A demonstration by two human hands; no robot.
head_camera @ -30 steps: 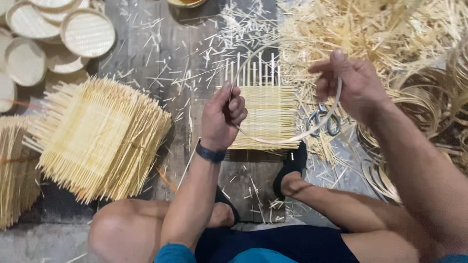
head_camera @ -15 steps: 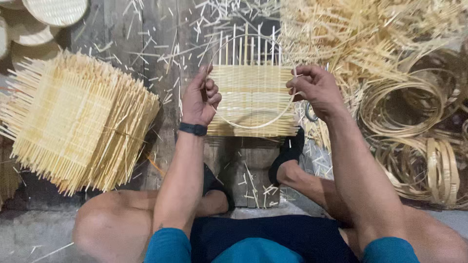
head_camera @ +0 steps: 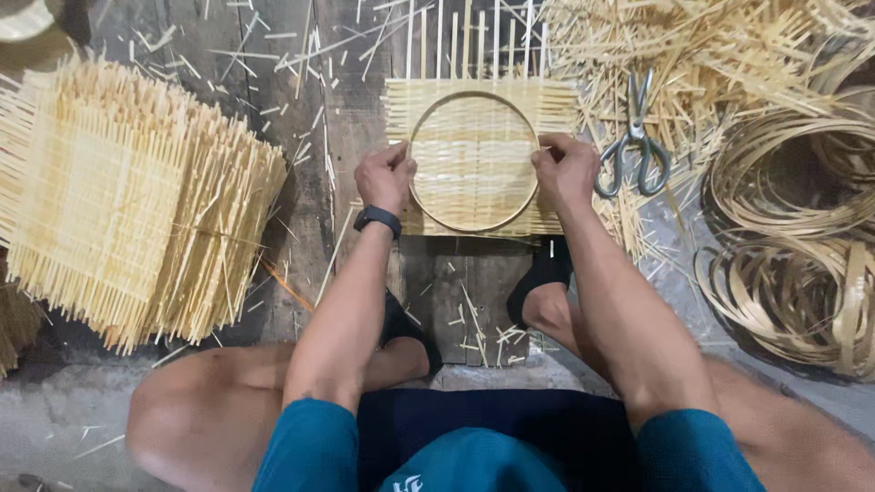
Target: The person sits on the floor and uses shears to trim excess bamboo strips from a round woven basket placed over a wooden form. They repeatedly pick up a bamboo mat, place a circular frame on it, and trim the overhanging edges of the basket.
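- On the floor (head_camera: 228,55) of dark wooden planks, a woven bamboo mat (head_camera: 474,159) lay square before the seated person, between the two feet and straight ahead of both hands.
- A thin bamboo ring (head_camera: 473,162) rested flat on the mat, roughly centred, with the mat's loose strip ends sticking out past it on every side, the longest pointing away from the person.
- The left hand (head_camera: 385,175) pinched the ring's left edge, fingers curled and pressed together over the rim; a dark watch (head_camera: 376,219) sat on that wrist.
- The right hand (head_camera: 565,169) pinched the ring's right edge in the same way, thumb on top.
- Both hands stood level and about equally near; the ring spanned the gap between them, so neither hand was closer to it.
- Scissors (head_camera: 635,141) lay just right of the right hand, blades pointing away, handles towards the person.
- A tall stack (head_camera: 137,200) of similar mats stood well to the left.
- Coils (head_camera: 793,228) of bamboo strip lay at the right, with loose offcuts (head_camera: 693,55) above them.
- No packages, labels or signs showed anywhere.
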